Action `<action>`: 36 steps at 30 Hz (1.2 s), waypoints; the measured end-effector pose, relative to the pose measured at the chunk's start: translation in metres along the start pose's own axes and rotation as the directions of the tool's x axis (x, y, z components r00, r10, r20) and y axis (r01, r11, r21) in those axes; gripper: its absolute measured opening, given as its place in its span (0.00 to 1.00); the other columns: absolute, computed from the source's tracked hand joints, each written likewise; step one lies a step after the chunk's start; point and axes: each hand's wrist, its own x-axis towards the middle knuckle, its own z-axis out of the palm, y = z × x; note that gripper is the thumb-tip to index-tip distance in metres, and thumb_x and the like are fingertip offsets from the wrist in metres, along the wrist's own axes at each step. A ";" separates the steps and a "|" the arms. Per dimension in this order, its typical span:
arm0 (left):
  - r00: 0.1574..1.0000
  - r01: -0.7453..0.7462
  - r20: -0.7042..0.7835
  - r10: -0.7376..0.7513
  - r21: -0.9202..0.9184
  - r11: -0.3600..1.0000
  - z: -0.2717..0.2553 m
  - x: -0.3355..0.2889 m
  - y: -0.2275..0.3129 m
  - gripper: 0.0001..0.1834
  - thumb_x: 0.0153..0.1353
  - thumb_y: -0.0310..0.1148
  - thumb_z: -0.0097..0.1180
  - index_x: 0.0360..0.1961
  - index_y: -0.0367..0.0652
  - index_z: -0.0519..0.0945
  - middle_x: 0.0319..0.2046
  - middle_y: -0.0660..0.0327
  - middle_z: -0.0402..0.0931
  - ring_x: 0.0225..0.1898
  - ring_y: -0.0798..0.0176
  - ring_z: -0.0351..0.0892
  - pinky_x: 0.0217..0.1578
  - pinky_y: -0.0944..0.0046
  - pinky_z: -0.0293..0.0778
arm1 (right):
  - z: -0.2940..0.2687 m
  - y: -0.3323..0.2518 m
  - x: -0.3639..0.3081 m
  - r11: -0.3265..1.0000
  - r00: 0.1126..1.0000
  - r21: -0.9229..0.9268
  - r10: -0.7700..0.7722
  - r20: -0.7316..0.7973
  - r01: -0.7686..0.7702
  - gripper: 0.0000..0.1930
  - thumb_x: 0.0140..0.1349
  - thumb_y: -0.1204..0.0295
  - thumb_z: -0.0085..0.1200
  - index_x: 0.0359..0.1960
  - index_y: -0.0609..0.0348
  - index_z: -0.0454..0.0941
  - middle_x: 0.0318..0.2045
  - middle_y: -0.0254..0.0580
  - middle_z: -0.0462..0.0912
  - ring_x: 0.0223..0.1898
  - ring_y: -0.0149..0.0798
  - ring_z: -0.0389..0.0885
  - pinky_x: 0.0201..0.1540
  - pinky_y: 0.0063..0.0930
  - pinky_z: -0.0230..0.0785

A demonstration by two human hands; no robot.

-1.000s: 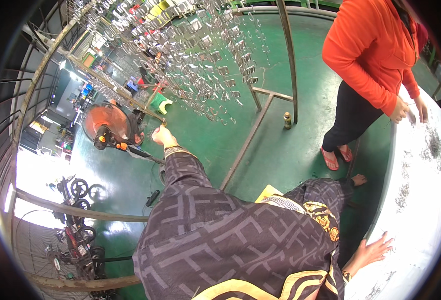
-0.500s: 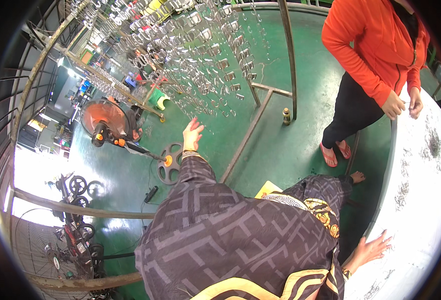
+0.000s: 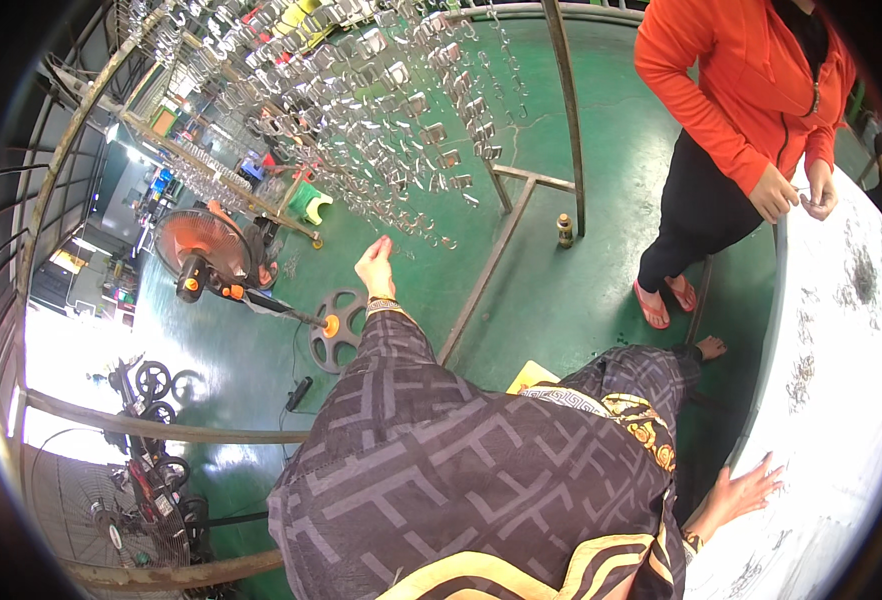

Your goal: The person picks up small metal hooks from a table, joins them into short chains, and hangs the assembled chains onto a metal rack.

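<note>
My left arm reaches out toward the lower ends of the hanging strings of shiny metal pieces [image 3: 391, 120]. The fingers of my left hand [image 3: 375, 270] are drawn together in a pinch, just below the strings. Whatever they hold, if anything, is too small to make out. On the right, my right hand [image 3: 743, 496] lies on the white-topped table [image 3: 841, 430], its fingers spread and nothing in its grasp. Farther up that tabletop, small dark bits [image 3: 864, 275] lie scattered.
A co-worker in an orange jacket [image 3: 731, 100] stands at the table, hands together. Metal frame bars [image 3: 491, 265] cross the green floor [image 3: 551, 310]. A standing fan [image 3: 201, 250] is left of my left hand; a small bottle [image 3: 565, 230] stands near an upright post.
My left hand's fingers, which were partly spread, have closed together. My right hand stays on the table with its fingers a little wider. The whole view has shifted slightly.
</note>
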 end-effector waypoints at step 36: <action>0.078 -0.279 0.985 0.154 -0.127 0.952 0.210 -0.257 0.081 0.08 0.55 0.18 0.62 0.37 0.33 0.86 0.37 0.55 0.84 0.40 0.65 0.80 0.44 0.67 0.76 | -0.049 -0.017 0.000 0.938 0.995 0.331 0.104 0.012 -0.102 0.46 0.44 0.65 0.71 0.67 0.57 0.60 0.71 0.56 0.51 0.74 0.60 0.42 0.73 0.60 0.33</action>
